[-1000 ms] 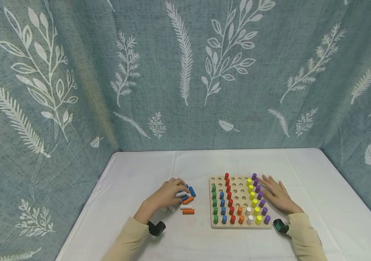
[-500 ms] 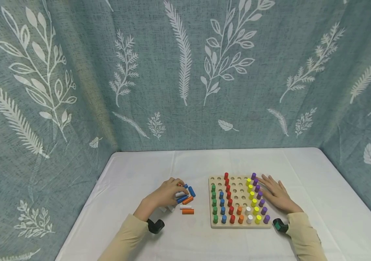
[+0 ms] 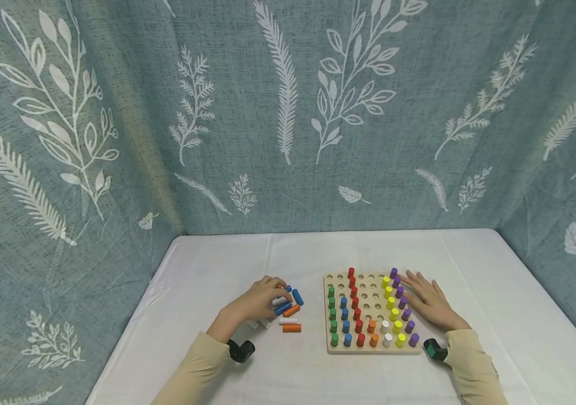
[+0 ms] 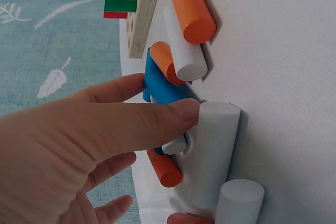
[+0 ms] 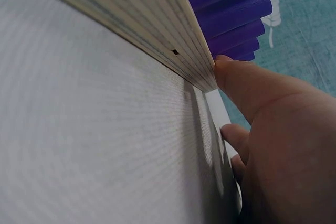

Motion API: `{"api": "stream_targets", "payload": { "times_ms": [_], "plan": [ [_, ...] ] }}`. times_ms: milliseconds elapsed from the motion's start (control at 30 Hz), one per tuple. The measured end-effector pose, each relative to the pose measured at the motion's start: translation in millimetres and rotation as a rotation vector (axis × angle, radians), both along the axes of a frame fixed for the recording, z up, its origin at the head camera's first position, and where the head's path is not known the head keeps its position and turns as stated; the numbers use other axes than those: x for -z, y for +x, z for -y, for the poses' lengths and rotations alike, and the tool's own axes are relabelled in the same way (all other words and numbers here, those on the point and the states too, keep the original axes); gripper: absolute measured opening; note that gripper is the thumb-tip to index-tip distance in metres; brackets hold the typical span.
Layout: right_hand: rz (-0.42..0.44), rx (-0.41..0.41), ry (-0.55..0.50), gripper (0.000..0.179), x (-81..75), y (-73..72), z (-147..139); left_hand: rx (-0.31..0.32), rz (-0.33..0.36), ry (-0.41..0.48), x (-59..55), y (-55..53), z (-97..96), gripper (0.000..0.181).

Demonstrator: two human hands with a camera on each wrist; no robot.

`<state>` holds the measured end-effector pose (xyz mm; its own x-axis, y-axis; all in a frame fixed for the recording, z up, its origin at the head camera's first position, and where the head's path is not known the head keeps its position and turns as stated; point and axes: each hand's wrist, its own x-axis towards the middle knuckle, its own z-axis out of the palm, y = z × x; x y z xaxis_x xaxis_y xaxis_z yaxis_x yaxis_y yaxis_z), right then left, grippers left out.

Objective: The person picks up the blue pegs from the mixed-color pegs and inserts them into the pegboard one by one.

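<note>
My left hand (image 3: 257,300) pinches a blue peg (image 4: 164,85) between thumb and index finger, low over a loose pile. White pegs (image 4: 214,153) and orange pegs (image 4: 191,9) lie around the fingertips. On the right stands a wooden pegboard (image 3: 373,351) with upright pegs in columns of green, blue, red, orange, white, yellow and purple. My right hand (image 3: 431,302) lies beside its right edge with the fingers extended. In the right wrist view, that thumb touches the board's corner by the purple pegs (image 5: 236,11).
An orange peg (image 3: 292,328) and a white peg (image 3: 288,321) lie nearest the board on the white-covered table (image 3: 288,377). Another blue peg (image 3: 297,297) rests at the pile's right side. A patterned curtain (image 3: 288,112) hangs behind the table.
My left fingers have shifted slightly within the pile, and the blue peg at their tips now shows more fully. The right hand and the pegboard have stayed in place.
</note>
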<state>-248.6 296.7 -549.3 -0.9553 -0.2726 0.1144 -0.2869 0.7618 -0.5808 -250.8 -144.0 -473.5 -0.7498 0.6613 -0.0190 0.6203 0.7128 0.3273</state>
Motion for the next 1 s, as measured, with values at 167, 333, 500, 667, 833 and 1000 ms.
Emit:
{"api": "stream_targets", "payload": {
  "times_ms": [167, 333, 500, 667, 833, 1000],
  "plan": [
    [-0.004, -0.007, -0.007, 0.053, 0.3, 0.6, -0.8, 0.006, 0.01, 0.033, -0.5, -0.3, 0.3, 0.039],
    [0.006, -0.008, -0.011, 0.053, -0.7, 1.1, -0.6, 0.015, 0.031, 0.091, 0.4, -1.4, 1.2, 0.038],
    [0.018, -0.005, -0.012, 0.054, -1.4, 1.8, 0.2, -0.005, 0.062, 0.147, 1.2, -1.3, 1.8, 0.039],
    [0.003, -0.004, -0.011, 0.053, -0.7, 1.8, 0.5, -0.019, 0.108, 0.281, 4.9, -2.3, 1.0, 0.042],
    [-0.008, -0.005, -0.009, 0.053, 0.5, 1.7, 0.6, -0.066, 0.212, 0.483, 7.6, -1.0, 0.0, 0.044],
    [0.002, -0.008, -0.006, 0.054, 1.2, 0.9, 0.6, -0.082, 0.262, 0.634, 8.2, 0.4, -2.3, 0.044]
  ]
}}
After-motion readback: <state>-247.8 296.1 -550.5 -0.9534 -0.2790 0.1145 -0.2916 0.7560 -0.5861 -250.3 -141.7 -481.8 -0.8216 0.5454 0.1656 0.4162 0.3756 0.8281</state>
